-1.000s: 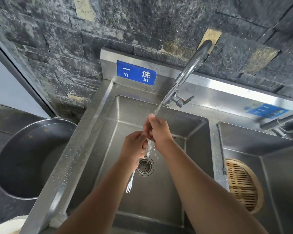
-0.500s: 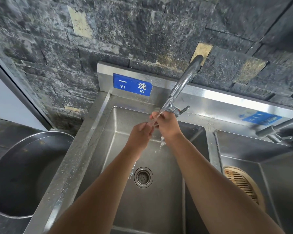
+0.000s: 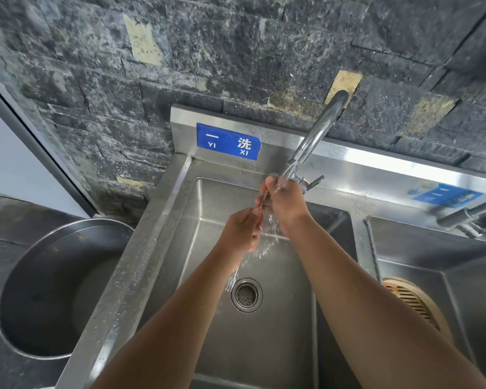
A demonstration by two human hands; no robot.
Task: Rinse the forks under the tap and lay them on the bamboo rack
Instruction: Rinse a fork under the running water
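Note:
Both my hands hold one metal fork [image 3: 231, 279] over the left sink basin [image 3: 278, 346], under the running tap [image 3: 312, 144]. My right hand [image 3: 285, 204] pinches the handle end just below the spout, where water strikes it. My left hand [image 3: 242, 230] is closed around the middle of the fork. The tines stick out below my left hand, near the drain [image 3: 246, 294]. The round bamboo rack [image 3: 413, 303] lies in the right basin, partly hidden by my right forearm. I see no forks on its visible part.
A steel divider [image 3: 361, 248] separates the two basins. A second tap [image 3: 466, 217] reaches in from the right. A large round steel tub [image 3: 54, 287] stands left of the sink. A dark stone wall [image 3: 236, 51] rises behind, with a blue label [image 3: 228, 141].
My right hand has risen along the fork to just under the spout, and my left hand keeps its hold lower down. The camera view has tilted upward.

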